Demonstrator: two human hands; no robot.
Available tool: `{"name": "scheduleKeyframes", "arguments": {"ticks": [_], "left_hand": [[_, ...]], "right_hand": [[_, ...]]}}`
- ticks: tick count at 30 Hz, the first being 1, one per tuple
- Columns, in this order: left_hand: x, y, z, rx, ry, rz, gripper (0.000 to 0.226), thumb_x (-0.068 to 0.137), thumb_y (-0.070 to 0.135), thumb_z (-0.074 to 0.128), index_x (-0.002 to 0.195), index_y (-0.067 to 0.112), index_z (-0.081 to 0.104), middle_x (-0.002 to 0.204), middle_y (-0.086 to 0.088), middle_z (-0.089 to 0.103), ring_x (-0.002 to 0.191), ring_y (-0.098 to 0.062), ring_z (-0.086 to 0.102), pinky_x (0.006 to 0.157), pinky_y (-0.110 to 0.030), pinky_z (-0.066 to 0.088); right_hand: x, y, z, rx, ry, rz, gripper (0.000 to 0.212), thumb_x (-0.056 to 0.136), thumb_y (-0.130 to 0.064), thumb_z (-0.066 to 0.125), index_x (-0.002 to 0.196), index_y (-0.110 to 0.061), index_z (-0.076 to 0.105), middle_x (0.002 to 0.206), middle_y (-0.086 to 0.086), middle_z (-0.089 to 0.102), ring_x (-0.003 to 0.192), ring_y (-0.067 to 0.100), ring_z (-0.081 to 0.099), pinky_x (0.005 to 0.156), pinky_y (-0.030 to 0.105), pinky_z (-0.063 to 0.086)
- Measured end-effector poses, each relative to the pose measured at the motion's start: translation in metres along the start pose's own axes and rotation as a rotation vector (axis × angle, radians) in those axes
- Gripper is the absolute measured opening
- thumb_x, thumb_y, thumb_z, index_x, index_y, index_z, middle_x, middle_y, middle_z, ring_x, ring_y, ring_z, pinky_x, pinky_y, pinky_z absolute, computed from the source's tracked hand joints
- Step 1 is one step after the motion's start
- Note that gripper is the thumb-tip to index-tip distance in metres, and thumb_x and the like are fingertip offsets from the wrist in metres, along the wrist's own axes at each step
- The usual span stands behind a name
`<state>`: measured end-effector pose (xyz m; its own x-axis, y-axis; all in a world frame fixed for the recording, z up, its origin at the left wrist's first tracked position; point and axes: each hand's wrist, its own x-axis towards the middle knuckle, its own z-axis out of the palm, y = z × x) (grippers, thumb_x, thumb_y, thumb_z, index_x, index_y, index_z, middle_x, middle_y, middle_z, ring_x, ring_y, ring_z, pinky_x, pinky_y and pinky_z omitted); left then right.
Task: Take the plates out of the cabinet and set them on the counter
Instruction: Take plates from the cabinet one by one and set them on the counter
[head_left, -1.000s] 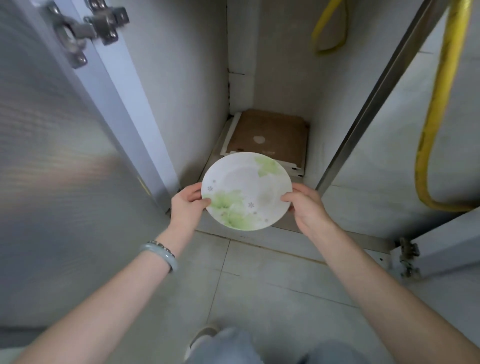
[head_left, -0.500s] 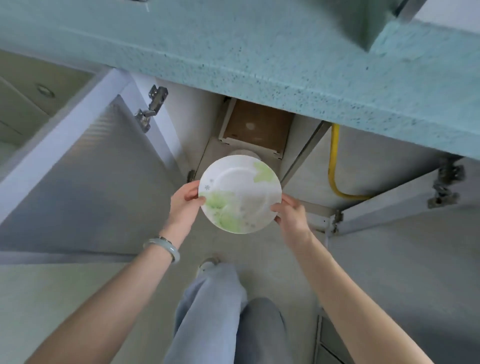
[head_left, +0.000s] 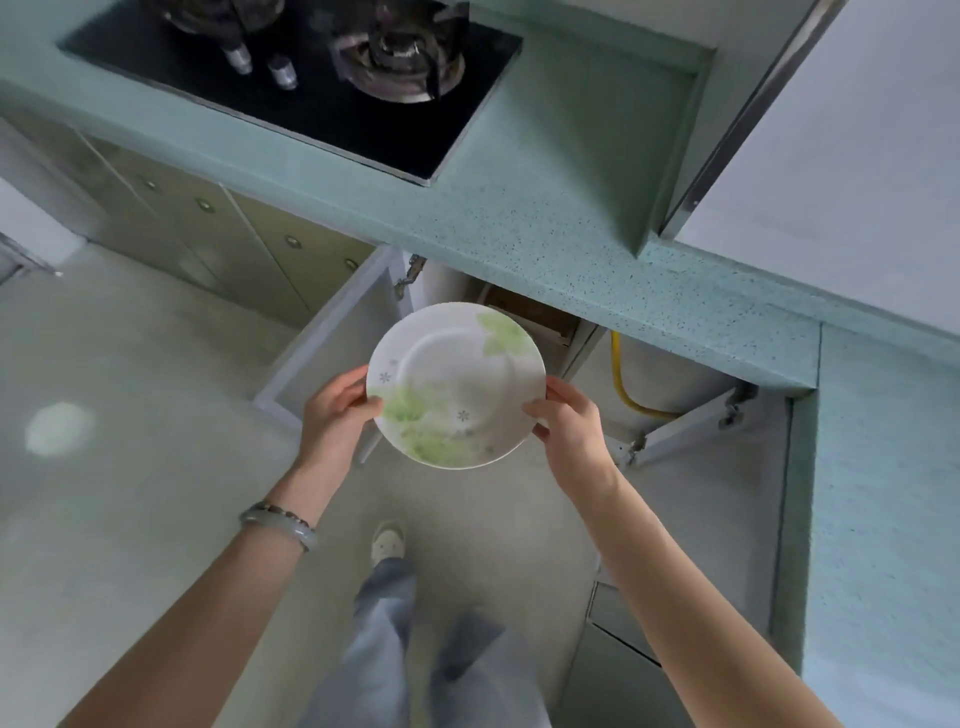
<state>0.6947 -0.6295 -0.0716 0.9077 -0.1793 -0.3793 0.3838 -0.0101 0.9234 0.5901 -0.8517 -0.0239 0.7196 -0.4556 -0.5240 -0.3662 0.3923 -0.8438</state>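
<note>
A: Teal table (head_left: 597, 244) ran above the open cabinet (head_left: 524, 312), right?
B: Yep, plate (head_left: 456, 385) was below the table, left hand (head_left: 335, 410) and right hand (head_left: 569, 421) gripping its rim.

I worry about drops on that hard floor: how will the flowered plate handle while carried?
The plate looks glazed and rigid, so probably slippery and breakable. The left hand and right hand pinch only opposite rims, so it may tilt.
</note>
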Motion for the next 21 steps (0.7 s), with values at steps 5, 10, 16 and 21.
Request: {"name": "scheduleKeyframes", "arguments": {"ticks": [5, 10, 16, 21], "left_hand": [[-0.040, 0.054, -0.046, -0.095, 0.035, 0.110, 0.045, 0.078, -0.015, 0.059, 0.104, 0.020, 0.069, 0.100, -0.006, 0.075, 0.098, -0.024, 0.070, 0.079, -0.029, 0.055], [-0.059, 0.104, -0.115, -0.182, 0.101, 0.207, 0.045, 0.079, -0.017, 0.055, 0.108, 0.015, 0.068, 0.100, -0.007, 0.075, 0.095, -0.022, 0.070, 0.077, -0.026, 0.056], [-0.063, 0.154, -0.241, -0.232, 0.208, 0.307, 0.046, 0.077, -0.019, 0.053, 0.100, 0.016, 0.071, 0.094, -0.004, 0.076, 0.088, -0.019, 0.070, 0.074, -0.026, 0.057], [-0.049, 0.186, -0.349, -0.241, 0.245, 0.365, 0.044, 0.076, -0.020, 0.054, 0.101, 0.012, 0.071, 0.094, -0.007, 0.076, 0.088, -0.022, 0.071, 0.070, -0.026, 0.057]], "right_hand": [[-0.035, -0.042, 0.041, -0.030, -0.174, -0.079, 0.039, 0.062, -0.008, 0.057, 0.098, -0.012, 0.071, 0.091, 0.008, 0.067, 0.086, 0.023, 0.062, 0.080, 0.036, 0.053], [-0.054, -0.070, 0.121, -0.079, -0.287, -0.150, 0.034, 0.077, 0.002, 0.053, 0.106, -0.006, 0.068, 0.098, 0.012, 0.067, 0.091, 0.023, 0.061, 0.076, 0.030, 0.051], [-0.083, -0.078, 0.262, -0.115, -0.405, -0.235, 0.037, 0.079, 0.001, 0.053, 0.108, -0.013, 0.070, 0.104, 0.007, 0.072, 0.097, 0.023, 0.064, 0.082, 0.034, 0.053], [-0.095, -0.065, 0.375, -0.062, -0.432, -0.219, 0.035, 0.080, 0.004, 0.051, 0.109, -0.008, 0.068, 0.113, 0.017, 0.068, 0.107, 0.032, 0.062, 0.089, 0.044, 0.049]]}}
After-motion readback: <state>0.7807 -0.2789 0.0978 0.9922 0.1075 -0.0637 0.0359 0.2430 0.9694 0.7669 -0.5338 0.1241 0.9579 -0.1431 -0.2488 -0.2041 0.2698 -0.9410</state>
